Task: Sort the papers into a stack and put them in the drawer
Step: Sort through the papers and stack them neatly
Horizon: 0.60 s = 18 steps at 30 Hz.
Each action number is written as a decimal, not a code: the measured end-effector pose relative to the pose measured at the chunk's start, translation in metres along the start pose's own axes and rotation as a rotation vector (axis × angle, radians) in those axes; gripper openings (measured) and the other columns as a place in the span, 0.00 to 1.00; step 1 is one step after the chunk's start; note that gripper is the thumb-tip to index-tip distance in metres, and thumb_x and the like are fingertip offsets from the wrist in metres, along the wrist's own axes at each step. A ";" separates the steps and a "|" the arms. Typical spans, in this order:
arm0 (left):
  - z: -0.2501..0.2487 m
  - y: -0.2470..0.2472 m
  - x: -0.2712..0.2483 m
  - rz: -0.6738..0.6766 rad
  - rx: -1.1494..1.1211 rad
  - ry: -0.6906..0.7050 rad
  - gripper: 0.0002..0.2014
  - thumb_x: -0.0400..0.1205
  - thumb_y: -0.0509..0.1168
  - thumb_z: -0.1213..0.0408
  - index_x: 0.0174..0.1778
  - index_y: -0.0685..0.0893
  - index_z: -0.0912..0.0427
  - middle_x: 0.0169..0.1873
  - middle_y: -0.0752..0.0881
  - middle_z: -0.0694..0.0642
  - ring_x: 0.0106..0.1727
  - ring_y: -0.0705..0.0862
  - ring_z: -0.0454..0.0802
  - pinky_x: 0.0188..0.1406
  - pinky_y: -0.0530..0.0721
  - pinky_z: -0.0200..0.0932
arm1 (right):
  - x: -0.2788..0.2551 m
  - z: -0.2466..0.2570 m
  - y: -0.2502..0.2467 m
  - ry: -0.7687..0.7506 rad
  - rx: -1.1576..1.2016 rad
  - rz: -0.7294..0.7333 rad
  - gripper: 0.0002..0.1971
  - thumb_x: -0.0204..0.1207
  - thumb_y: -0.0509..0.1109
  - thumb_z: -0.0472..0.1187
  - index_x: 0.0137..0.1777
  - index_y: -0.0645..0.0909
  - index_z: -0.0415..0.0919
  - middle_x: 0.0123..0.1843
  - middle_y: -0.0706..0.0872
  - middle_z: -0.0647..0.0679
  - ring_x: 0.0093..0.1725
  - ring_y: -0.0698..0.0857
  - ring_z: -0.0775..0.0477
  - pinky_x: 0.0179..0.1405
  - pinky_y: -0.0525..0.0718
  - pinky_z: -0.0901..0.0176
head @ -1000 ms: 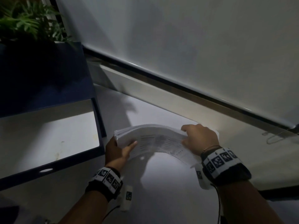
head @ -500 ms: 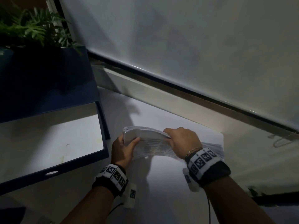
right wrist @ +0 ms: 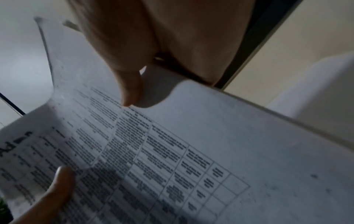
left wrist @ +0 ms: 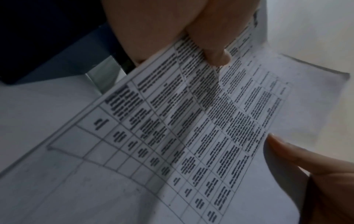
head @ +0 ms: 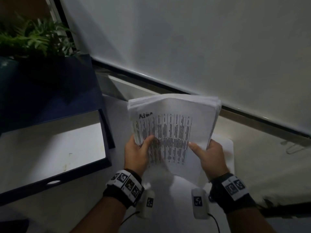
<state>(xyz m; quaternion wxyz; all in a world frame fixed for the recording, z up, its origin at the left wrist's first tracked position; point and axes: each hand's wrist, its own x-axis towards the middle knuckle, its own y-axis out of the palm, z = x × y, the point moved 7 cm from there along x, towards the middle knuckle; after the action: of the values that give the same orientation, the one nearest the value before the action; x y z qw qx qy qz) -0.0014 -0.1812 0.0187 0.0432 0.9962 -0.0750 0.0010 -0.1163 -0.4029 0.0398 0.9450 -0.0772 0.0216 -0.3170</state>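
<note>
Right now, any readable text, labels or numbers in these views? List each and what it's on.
"Ad..." : bold heading at the top of the front sheet of the paper stack; the remaining letters are blurred.
Table text on that sheet: rows and columns of print, too small and blurred to read in any view.
Square marker tags on the wristbands and wrist cameras: black-and-white patterns, no words.
The open drawer shows no lettering.

Dim room; pale blind (head: pixel 185 47) behind white desk (head: pixel 252 165); green plant (head: pixel 33 39) atop dark blue cabinet (head: pixel 47 84), far left.
</note>
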 end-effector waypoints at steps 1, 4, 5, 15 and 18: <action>0.002 -0.001 -0.002 -0.003 -0.003 -0.002 0.08 0.78 0.71 0.70 0.53 0.85 0.60 0.45 0.90 0.47 0.47 0.90 0.35 0.41 0.85 0.26 | -0.005 -0.005 0.002 0.004 0.016 -0.013 0.10 0.73 0.78 0.32 0.49 0.89 0.47 0.44 0.94 0.57 0.46 0.93 0.54 0.46 0.90 0.61; 0.010 0.000 -0.004 0.055 0.012 -0.022 0.14 0.75 0.73 0.75 0.54 0.83 0.58 0.46 0.89 0.48 0.47 0.90 0.35 0.40 0.85 0.27 | -0.014 -0.023 0.005 0.041 0.105 -0.056 0.12 0.69 0.80 0.28 0.44 0.89 0.48 0.40 0.94 0.57 0.42 0.93 0.56 0.40 0.89 0.63; 0.011 0.002 -0.004 0.087 0.018 -0.030 0.17 0.74 0.74 0.76 0.57 0.82 0.60 0.48 0.89 0.50 0.48 0.89 0.35 0.40 0.85 0.28 | -0.014 -0.025 0.005 0.044 0.140 -0.078 0.12 0.68 0.81 0.27 0.43 0.89 0.46 0.39 0.94 0.55 0.41 0.93 0.55 0.39 0.89 0.62; -0.011 0.007 -0.004 0.156 -0.035 0.016 0.20 0.70 0.76 0.66 0.57 0.82 0.51 0.49 0.90 0.47 0.53 0.89 0.40 0.45 0.87 0.31 | -0.015 -0.005 -0.005 -0.029 0.209 -0.076 0.16 0.63 0.82 0.25 0.45 0.90 0.44 0.42 0.94 0.50 0.43 0.93 0.51 0.45 0.92 0.55; -0.030 0.011 0.001 0.148 -0.106 0.110 0.22 0.71 0.75 0.62 0.60 0.80 0.55 0.52 0.89 0.49 0.54 0.89 0.41 0.48 0.86 0.32 | -0.007 0.018 -0.007 -0.105 0.284 -0.087 0.15 0.60 0.82 0.27 0.43 0.89 0.44 0.42 0.94 0.50 0.43 0.93 0.51 0.45 0.91 0.55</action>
<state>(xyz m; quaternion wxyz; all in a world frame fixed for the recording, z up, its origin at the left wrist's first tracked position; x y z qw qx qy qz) -0.0022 -0.1893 0.0492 0.0996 0.9828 -0.1458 0.0549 -0.1246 -0.4013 0.0581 0.9317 0.0396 -0.0763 -0.3530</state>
